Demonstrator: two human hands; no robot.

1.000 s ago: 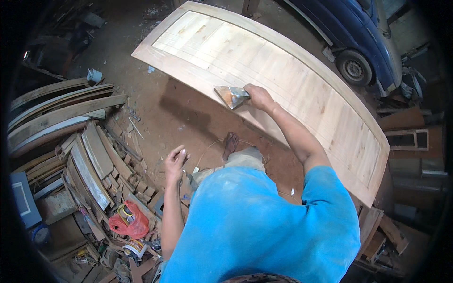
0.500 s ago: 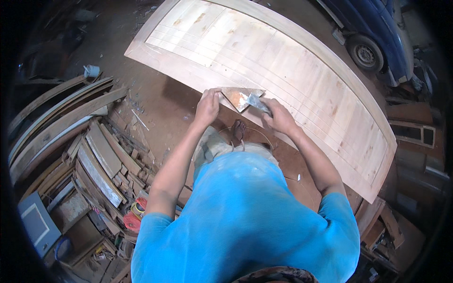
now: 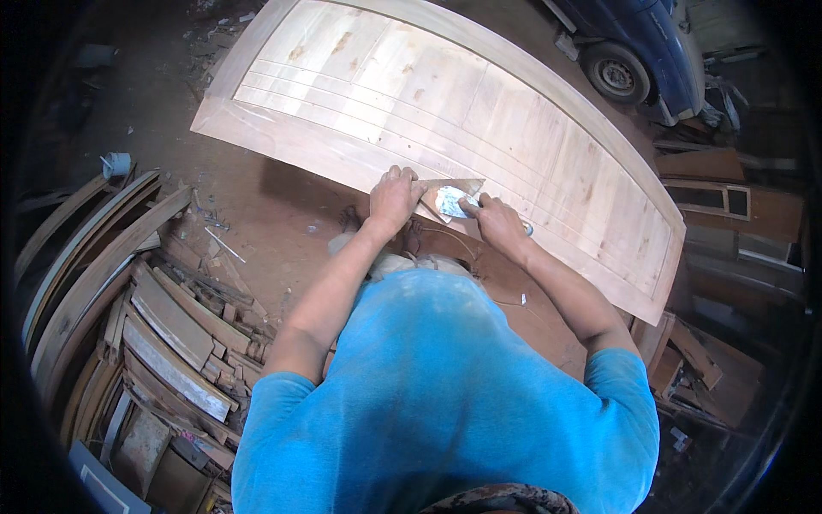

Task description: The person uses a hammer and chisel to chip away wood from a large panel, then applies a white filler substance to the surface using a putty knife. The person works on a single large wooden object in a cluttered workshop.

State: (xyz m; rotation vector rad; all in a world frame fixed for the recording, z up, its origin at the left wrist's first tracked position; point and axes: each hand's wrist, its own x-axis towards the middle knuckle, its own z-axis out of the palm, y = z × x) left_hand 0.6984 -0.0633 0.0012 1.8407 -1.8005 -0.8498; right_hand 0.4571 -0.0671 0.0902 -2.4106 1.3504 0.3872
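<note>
A large pale wooden door panel (image 3: 514, 111) lies flat in front of me, its near edge at my hands. My left hand (image 3: 394, 197) grips the left part of a flat brown scraper-like board (image 3: 458, 187) resting on the panel's near rail. My right hand (image 3: 495, 221) holds a small putty knife (image 3: 447, 202) whose metal blade, smeared with pale filler, lies against that board. Both hands sit close together over the panel's edge.
A heap of curved and straight wood offcuts (image 3: 145, 300) lies on the dirt floor to my left. A dark blue car (image 3: 642, 51) with one wheel showing stands at the upper right. More wooden frames (image 3: 719, 201) and scraps lie at the right.
My left hand came up from beside my hip to the panel edge and took hold of the board. The view has shifted so that the panel sits nearer.
</note>
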